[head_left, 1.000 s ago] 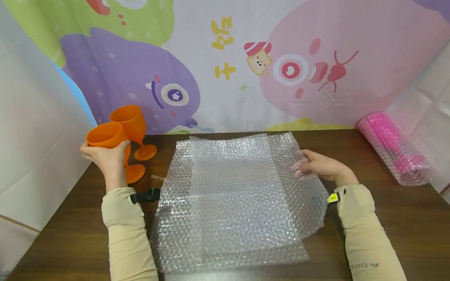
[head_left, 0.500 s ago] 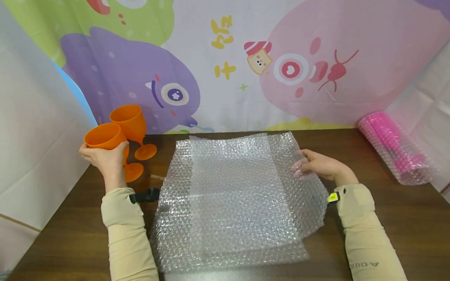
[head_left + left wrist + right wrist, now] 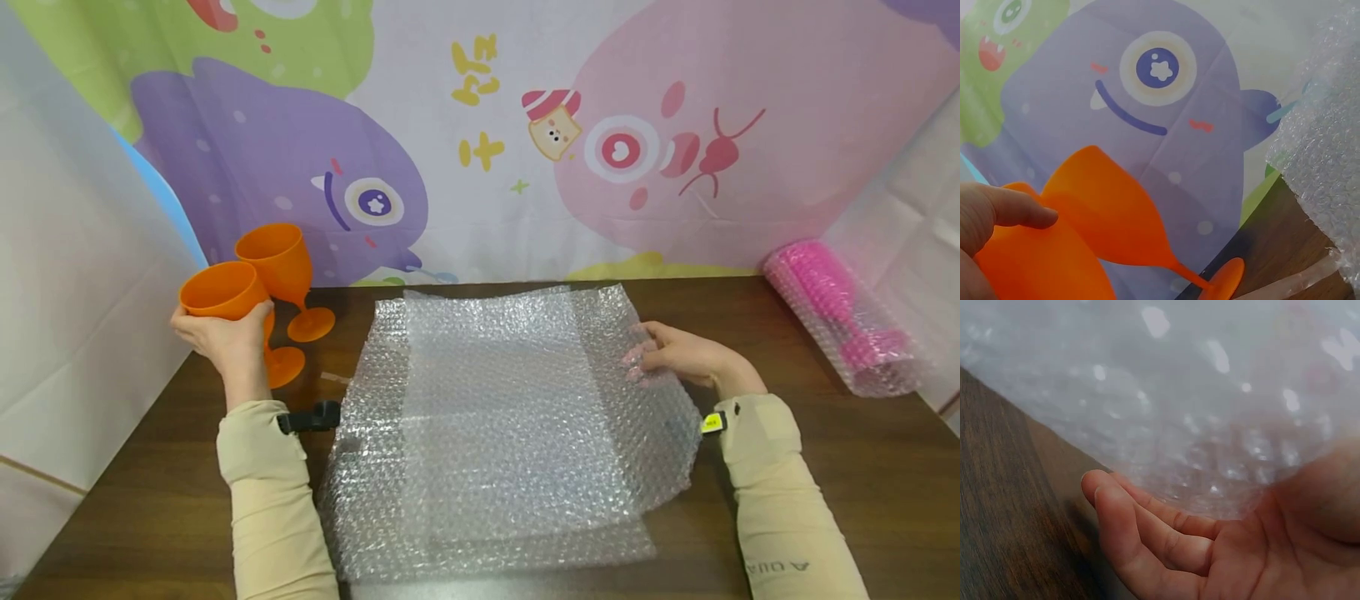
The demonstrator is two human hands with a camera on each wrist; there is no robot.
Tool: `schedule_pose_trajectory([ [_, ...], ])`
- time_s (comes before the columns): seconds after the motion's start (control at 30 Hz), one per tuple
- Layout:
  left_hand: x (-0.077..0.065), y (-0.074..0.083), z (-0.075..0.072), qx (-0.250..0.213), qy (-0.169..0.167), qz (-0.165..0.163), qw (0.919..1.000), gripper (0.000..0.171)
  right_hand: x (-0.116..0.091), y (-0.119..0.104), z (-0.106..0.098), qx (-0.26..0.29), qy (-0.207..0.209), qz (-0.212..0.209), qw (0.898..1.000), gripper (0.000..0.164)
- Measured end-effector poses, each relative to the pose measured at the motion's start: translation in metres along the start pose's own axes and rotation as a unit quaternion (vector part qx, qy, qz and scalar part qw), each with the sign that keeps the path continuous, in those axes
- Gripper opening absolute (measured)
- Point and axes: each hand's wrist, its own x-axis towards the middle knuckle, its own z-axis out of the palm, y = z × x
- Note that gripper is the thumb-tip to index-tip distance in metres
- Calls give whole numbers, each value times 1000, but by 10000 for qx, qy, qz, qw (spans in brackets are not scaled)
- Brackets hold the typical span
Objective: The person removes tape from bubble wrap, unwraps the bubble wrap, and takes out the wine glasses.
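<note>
At the left of the head view, my left hand (image 3: 228, 337) grips the bowl of an orange plastic goblet (image 3: 223, 292), thumb and fingers around it. A second orange goblet (image 3: 279, 262) stands upright just behind it; the left wrist view shows the two bowls overlapping. A sheet of bubble wrap (image 3: 510, 417) spreads across the middle of the table, its right part raised. My right hand (image 3: 686, 354) holds that right edge, with fingertips showing through the clear plastic. In the right wrist view, curled fingers (image 3: 1172, 550) lie under the wrap and the thumb is mostly hidden.
A pink goblet rolled in bubble wrap (image 3: 843, 317) lies at the back right of the dark wooden table (image 3: 847, 442). A cartoon-printed cloth (image 3: 480, 225) hangs behind the table. A thin clear strip (image 3: 335, 377) lies left of the sheet.
The goblet in my left hand has shifted very slightly to the left. My right hand and the bubble wrap stay nearly still.
</note>
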Motion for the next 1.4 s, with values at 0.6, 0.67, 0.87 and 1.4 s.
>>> schedule_pose_trajectory([
  [0.6, -19, 29, -2, -405, -271, 230, 9985, 107, -10, -6, -9, -211, 131, 202, 9995, 70],
  [0.67, -22, 35, -3, -400, -235, 259, 9986, 105, -13, -7, -11, -322, 286, 270, 9987, 70],
  [0.87, -33, 49, -2, -277, -43, 454, 9986, 96, -24, -9, -21, -97, 634, 18, 9979, 67],
  [1.4, -64, 66, 23, 453, 43, 1720, 9840, 73, -35, -13, -39, -326, 2454, -735, 9661, 67],
])
